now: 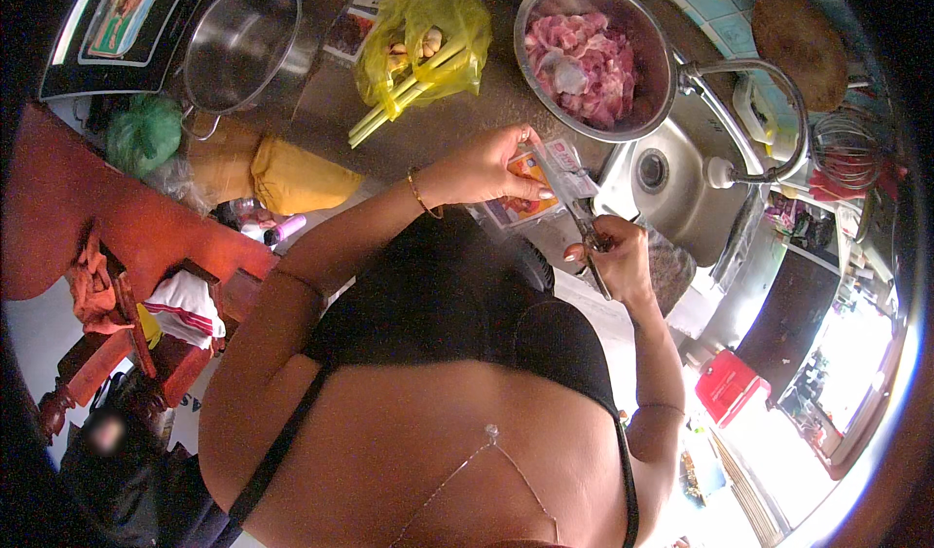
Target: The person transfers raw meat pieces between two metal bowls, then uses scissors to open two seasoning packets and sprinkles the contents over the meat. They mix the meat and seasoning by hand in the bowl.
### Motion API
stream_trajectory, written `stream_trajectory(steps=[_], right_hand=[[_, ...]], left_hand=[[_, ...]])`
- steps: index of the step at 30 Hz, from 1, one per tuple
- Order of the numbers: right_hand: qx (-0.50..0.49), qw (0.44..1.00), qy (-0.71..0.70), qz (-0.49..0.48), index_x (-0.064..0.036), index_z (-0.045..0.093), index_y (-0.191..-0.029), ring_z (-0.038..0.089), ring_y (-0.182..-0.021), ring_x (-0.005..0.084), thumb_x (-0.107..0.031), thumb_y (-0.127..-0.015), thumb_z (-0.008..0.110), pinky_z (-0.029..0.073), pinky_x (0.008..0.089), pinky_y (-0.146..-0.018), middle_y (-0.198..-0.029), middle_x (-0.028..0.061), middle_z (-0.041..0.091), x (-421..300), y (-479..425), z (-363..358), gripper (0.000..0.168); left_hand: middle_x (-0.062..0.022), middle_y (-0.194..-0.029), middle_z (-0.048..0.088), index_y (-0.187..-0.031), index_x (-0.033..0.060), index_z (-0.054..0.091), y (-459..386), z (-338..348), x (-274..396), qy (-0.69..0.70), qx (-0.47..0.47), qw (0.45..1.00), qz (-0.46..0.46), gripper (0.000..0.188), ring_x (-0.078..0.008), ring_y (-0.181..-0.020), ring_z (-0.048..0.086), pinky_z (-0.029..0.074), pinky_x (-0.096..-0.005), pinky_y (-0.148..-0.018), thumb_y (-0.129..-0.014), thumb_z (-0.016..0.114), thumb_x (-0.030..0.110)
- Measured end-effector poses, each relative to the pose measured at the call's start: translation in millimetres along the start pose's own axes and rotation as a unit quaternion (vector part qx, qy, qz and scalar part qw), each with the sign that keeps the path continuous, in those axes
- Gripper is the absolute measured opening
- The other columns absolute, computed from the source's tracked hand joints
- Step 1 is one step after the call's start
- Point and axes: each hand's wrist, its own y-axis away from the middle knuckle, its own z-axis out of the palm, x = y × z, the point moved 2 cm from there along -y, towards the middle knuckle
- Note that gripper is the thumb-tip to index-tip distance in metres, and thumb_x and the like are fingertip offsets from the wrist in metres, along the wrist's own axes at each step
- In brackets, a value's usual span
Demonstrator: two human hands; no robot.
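My left hand (503,172) pinches a printed plastic packet (536,172) between thumb and fingers, above the counter's front edge. In my right hand (620,256) is a pair of metal scissors (598,238), its blades reaching up to the packet's right side. Whether the blades touch the plastic cannot be made out. Beyond the hands, a steel bowl (653,114) of raw cut meat (584,66) stands beside the sink. To its left lies a yellow plastic bag (463,22) with garlic (432,41) and lemongrass stalks (394,106) sticking out.
An upright steel pot (241,44) stands at the back left, near a black stove (146,73). A steel sink (678,212) with a curved faucet (792,95) lies to the right. A whisk (846,150) hangs farther right. A red wooden table (146,190) with chairs is at left.
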Motion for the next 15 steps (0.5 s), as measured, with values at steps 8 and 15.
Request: stream_trajectory(steps=[8,15], right_hand=[[-0.007,0.997,-0.076,0.012,0.002,0.047,-0.061,0.031,-0.054,0.0108,-0.039,-0.062,0.085,0.029,0.0317,-0.047,-0.053,0.0007,0.035,6.8,-18.0,18.1,0.056],[-0.036,0.995,-0.011,0.087,0.001,0.059,-0.07,0.049,-0.053,0.0209,-0.033,-0.067,0.081,0.04,0.0375,-0.051,-0.057,0.0114,0.052,31.6,-38.3,32.3,0.04]], left_hand=[[-0.0082,-0.105,0.06,-0.111,0.003,0.045,-11.9,-4.5,-21.3,-0.021,-0.033,0.997,-0.06,0.045,-0.0141,-0.091,0.061,0.054,-0.0291,-0.074,-0.078,0.074,0.006],[-0.0049,-0.098,0.059,-0.109,0.0062,0.047,-7.2,-41.4,-44.3,-0.061,0.051,0.996,-0.034,0.047,-0.0132,-0.092,0.06,0.051,-0.0285,-0.08,-0.075,0.078,0.01]])
